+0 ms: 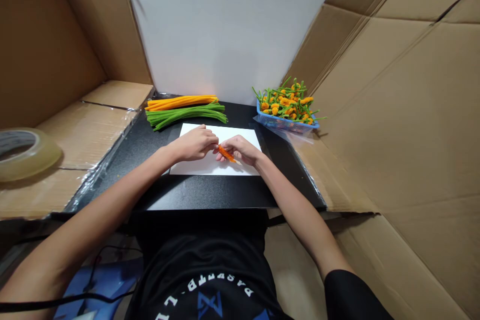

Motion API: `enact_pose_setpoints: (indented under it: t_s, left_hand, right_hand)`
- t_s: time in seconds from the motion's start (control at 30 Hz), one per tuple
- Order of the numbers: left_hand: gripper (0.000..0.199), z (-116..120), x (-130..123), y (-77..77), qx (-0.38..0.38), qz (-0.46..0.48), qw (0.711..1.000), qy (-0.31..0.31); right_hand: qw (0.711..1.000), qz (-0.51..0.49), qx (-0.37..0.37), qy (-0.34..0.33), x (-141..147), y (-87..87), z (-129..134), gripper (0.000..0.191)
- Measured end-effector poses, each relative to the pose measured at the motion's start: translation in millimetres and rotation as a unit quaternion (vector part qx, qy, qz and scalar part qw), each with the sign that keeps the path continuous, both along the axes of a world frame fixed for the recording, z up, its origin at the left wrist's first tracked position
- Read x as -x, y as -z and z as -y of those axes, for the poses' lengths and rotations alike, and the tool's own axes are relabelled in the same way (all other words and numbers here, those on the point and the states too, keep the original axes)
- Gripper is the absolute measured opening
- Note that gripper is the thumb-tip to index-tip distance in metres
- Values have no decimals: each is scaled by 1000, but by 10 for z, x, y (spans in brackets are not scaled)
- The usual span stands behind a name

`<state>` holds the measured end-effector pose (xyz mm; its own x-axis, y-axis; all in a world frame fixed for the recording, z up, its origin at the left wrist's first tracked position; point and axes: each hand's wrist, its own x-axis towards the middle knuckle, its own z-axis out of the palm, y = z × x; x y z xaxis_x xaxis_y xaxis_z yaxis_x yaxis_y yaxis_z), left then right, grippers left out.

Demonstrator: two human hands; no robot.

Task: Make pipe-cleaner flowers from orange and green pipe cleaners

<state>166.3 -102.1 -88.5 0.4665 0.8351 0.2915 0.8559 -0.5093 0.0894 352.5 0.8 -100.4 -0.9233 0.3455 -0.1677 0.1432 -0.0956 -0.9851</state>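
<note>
Your left hand [203, 143] pinched the upper end of the orange fuzzy piece [227, 154]. Your right hand [242, 150] was partly closed around the same piece, which slanted above the white sheet [195, 167] on the black desk [168, 191]. The orange stems [182, 103] and green stems [187, 115] lay side by side beyond your left hand; the blue basket [287, 121] of orange-and-green pieces [287, 102] sat beyond your right.

We look from one head-worn camera, forward and steeply down over our own black printed shirt [210, 270], onto the black rectangular tabletop [210, 191] at arm's reach; no second view shares it.
</note>
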Motion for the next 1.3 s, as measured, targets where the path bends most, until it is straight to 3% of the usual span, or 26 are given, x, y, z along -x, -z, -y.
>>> enact_pose_setpoints:
  t_s: [0.3,1.3]
  left_hand:
    - [24,-22,11,50,38,13,999,12]
    - [25,-24,1,49,41,1,999,20]
  right_hand:
    - [998,30,-57,-19,-27,-36,3,32]
    - [998,33,-34,-32,-18,-29,-17,28]
